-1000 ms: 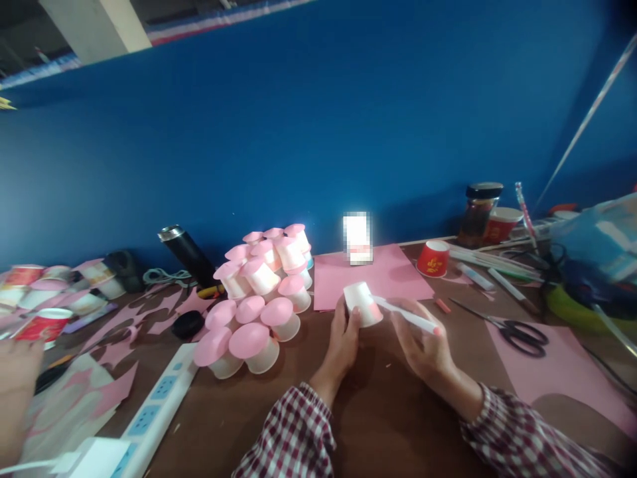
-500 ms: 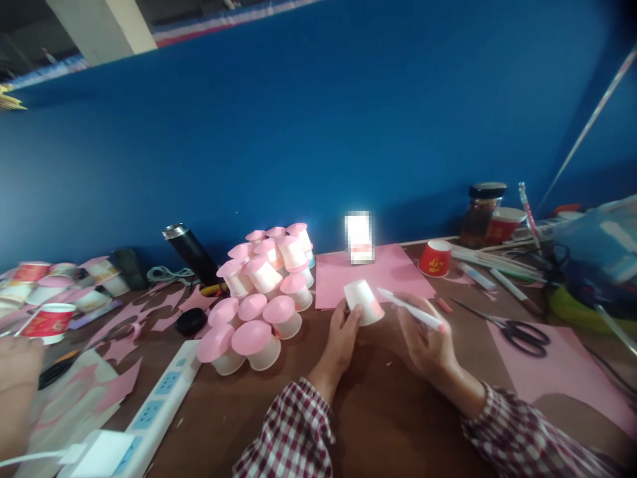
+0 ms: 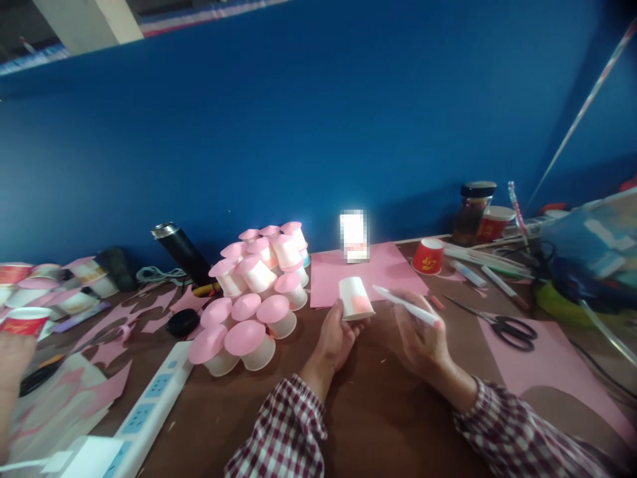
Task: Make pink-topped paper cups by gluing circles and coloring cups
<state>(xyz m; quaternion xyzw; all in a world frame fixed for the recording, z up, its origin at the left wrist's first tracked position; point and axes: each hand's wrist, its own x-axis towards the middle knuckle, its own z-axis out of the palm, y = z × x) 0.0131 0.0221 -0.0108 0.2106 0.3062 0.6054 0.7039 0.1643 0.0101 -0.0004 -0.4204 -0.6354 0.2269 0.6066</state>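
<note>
— Holding what, exactly?

— A small white paper cup with a pink patch on its side [image 3: 354,299]. My left hand [image 3: 337,332] grips it from below and behind, fingers wrapped on the wall, and it is turned upside down and tilted, raised a little above the brown tabletop [image 3: 378,411]. My right hand [image 3: 423,335] is closed around a slim white marker pen [image 3: 407,307]; its tip points toward the cup, just beside the wall but apart from it.

— What lies around the cup?

— Right behind it is a flat pink sheet of paper [image 3: 383,265]. To my left stands a heap of white cups capped with pink discs [image 3: 253,292], near my left hand but not touching it. Beyond my right hand, black-handled scissors [image 3: 507,326] lie at the edge of a second pink sheet [image 3: 547,372]. A red paper cup [image 3: 426,256] sits upside down farther back, with a dark glass jar [image 3: 474,212] against the blue wall [image 3: 318,133].

— Any open room?

— The bare table between my checked sleeves and the cup is open. To the left a white power strip [image 3: 149,405] runs along the near edge, with pink paper scraps [image 3: 149,312] past it. Another person's hand [image 3: 12,358] shows at the far left edge.
</note>
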